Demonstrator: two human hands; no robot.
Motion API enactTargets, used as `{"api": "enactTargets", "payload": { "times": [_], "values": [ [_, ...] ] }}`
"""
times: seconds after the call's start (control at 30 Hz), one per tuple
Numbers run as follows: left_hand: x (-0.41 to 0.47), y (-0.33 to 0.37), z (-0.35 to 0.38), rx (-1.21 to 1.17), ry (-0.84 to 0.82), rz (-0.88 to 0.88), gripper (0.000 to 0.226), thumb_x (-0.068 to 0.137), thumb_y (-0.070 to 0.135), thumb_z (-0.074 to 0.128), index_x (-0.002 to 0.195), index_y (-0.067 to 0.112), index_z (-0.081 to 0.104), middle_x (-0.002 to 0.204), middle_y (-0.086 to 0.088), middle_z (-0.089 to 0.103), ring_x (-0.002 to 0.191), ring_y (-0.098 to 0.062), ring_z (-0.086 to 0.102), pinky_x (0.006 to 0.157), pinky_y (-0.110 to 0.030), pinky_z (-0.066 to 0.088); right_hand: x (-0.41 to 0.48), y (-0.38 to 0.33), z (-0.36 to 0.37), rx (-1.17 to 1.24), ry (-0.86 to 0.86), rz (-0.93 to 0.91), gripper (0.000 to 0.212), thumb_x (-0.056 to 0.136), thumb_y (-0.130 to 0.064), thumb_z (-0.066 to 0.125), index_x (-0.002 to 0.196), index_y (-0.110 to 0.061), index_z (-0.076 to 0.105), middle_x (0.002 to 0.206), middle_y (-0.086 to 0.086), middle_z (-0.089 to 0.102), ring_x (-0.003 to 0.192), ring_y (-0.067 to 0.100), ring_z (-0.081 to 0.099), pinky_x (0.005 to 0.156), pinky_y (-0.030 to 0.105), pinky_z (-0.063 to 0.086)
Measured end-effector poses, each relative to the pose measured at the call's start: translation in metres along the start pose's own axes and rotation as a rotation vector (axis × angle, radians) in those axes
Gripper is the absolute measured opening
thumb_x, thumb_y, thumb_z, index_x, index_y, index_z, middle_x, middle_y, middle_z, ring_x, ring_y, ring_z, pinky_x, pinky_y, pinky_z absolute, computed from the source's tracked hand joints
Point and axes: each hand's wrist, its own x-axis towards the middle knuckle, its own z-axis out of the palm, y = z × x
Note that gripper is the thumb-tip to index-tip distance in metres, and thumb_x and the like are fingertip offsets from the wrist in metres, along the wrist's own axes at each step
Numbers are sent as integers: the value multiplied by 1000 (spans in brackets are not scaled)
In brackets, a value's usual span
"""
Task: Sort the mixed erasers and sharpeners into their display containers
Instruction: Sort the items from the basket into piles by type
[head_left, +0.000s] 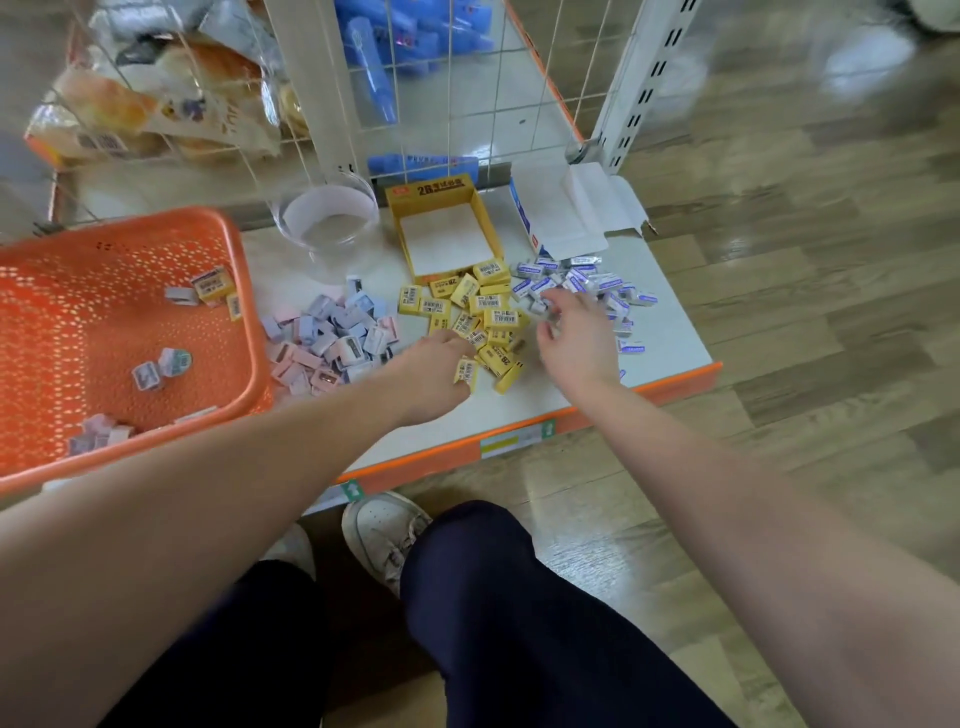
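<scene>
Left hand (441, 364) pinches a yellow eraser (466, 372); right hand (576, 338) is blurred, grip unclear.
The yellow box (431, 191) lies straight ahead of the left hand, just past the pile (491, 306).

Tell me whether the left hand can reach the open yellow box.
Probably yes. The left hand, pinching a yellow eraser, lies just short of the yellow box; only the low pile of yellow erasers lies between, the box's top is open, and the right hand is off to the side.
</scene>
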Motion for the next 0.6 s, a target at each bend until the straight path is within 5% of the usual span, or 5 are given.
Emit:
{"api": "enactTargets", "payload": {
  "times": [0.23,0.6],
  "values": [
    [-49,-35,-61,-14,230,-72,47,89,15,52,135,15,46,145,-6,37,129,-25,41,104,-33,32,-15,-73,-7,14,-91,-285,32,89,-19,55,120,-14,59,118,7,56,115,26,45,93,30,31],
    [-157,-188,-68,-139,384,-422,44,88,16,56,131,13,50,137,-14,44,123,-33,44,103,-38,37,-25,-214,57,84,-213,-519,31,86,-16,60,117,-12,63,117,10,56,109,22,52,89,22,34]
  ]
}}
